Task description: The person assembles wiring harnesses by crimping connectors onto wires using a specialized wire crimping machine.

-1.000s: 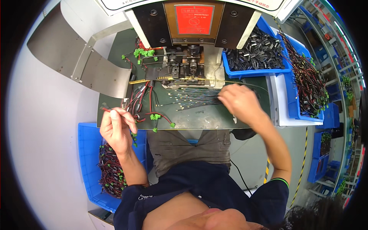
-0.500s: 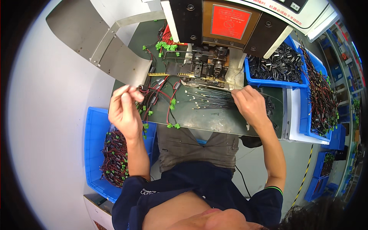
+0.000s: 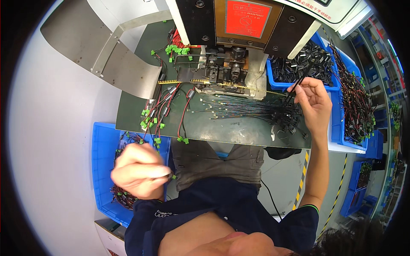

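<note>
My right hand [image 3: 315,104], at the table's right, pinches a thin black wire [image 3: 302,77] between thumb and fingers. The wire points up across the front of a blue bin [image 3: 279,85]. Below and left of that hand lies a bundle of black wires [image 3: 239,109], their tips to the left and black pieces [image 3: 287,117] at their right end. My left hand [image 3: 140,170] is closed and blurred over the left blue bin [image 3: 101,170]. A small green piece [image 3: 172,176] shows at its fingertips; what the hand holds is not clear.
A press machine [image 3: 226,70] with a yellow terminal strip [image 3: 168,81] stands at the table's back. Red-black leads with green connectors [image 3: 149,121] lie at the table's left. A curved metal plate [image 3: 128,68] reaches in there. Another blue bin [image 3: 337,123] holds red-black leads.
My left hand has moved from above the table's left side down toward me, over the left bin. My right hand has moved right from the bundle and lifted a black wire.
</note>
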A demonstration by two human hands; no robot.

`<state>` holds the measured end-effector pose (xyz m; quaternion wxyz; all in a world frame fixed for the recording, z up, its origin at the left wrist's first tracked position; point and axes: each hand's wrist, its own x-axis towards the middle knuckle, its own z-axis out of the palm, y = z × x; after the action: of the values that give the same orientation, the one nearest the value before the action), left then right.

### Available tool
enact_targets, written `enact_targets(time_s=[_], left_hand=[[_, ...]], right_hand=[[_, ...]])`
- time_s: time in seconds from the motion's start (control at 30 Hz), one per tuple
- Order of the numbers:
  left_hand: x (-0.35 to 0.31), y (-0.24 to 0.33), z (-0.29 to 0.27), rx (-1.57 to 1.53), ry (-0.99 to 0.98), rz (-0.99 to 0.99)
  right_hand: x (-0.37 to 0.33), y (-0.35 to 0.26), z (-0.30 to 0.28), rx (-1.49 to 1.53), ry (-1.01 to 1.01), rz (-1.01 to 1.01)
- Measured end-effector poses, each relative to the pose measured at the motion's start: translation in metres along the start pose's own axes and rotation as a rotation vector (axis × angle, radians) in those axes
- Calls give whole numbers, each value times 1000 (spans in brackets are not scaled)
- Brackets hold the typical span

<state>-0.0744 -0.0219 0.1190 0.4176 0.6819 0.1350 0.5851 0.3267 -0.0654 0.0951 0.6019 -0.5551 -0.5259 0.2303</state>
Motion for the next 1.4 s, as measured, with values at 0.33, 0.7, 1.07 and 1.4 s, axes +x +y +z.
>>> enact_targets(time_s=[0.33,0.7,1.07,1.4], left_hand=[[-14,-92,72,38,-280,-316],[-8,-140,93,-51,-36,-405],[-39,-176,65,244,37,-594],[-29,-134,40,38,-71,-685]], right_hand=[[-13,13,51,-187,-269,-34],[-22,15,75,-219,-180,-25],[-59,22,47,115,-412,578],[-92,67,68,251,-145,514]])
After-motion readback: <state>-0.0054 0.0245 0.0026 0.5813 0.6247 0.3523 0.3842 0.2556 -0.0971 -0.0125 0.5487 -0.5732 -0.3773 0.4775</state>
